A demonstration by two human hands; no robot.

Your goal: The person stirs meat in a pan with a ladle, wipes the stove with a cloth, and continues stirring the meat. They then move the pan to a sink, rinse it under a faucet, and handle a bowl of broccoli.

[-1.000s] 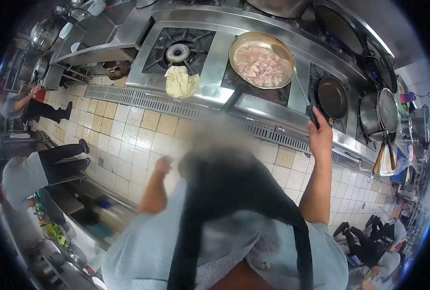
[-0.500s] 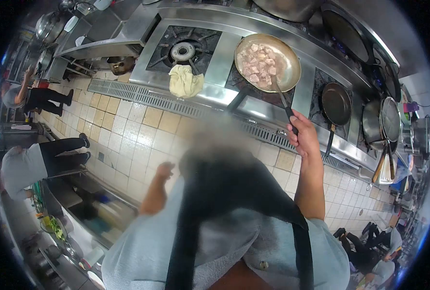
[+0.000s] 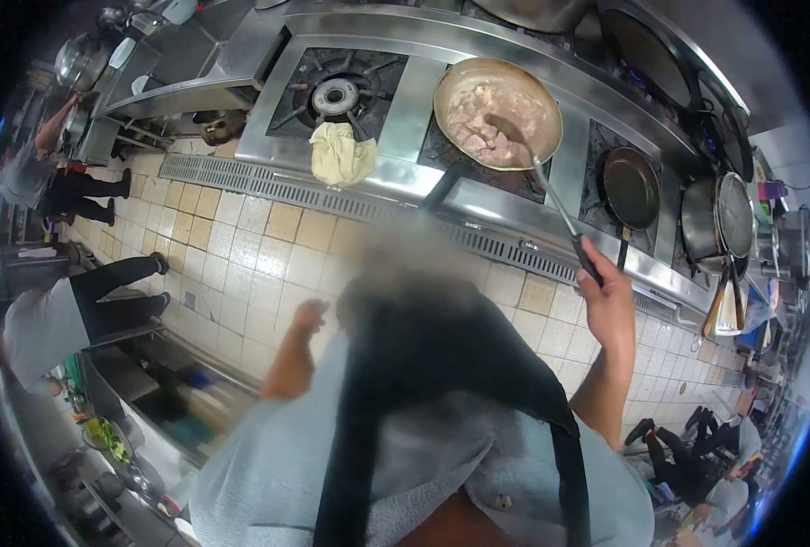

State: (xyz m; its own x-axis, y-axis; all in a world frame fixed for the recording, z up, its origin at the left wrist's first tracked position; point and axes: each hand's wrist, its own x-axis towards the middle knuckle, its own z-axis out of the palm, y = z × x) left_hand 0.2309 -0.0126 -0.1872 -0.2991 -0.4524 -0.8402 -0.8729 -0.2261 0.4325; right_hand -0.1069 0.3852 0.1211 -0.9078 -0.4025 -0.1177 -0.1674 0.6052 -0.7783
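White and tan floor tiles (image 3: pixel 241 251) are bordered by a drain grate (image 3: pixel 268 189) and a steel stove (image 3: pixel 414 118). On the stove a wide pan (image 3: pixel 542 91) is set, and pale, pinkish pieces of meat (image 3: pixel 482 143) are spread within it, gathered mostly toward its near left part. Among them is dipped the head of a long-handled utensil (image 3: pixel 558 201), its shaft slanted out over the rim. Its black handle is clasped by the right grip (image 3: pixel 610 296), just off the stove's front edge. The left grip (image 3: pixel 308 316) is held loosely curled near the body, well apart from the stove; whether anything is grasped in it cannot be told. Left of the pan, a crumpled cloth (image 3: pixel 342 157) is draped at the front edge beside a burner (image 3: pixel 335 98). To the right, a smaller dark pan (image 3: pixel 631 187) is placed. Farther off, a co-worker (image 3: pixel 42 330) is seen at the left.
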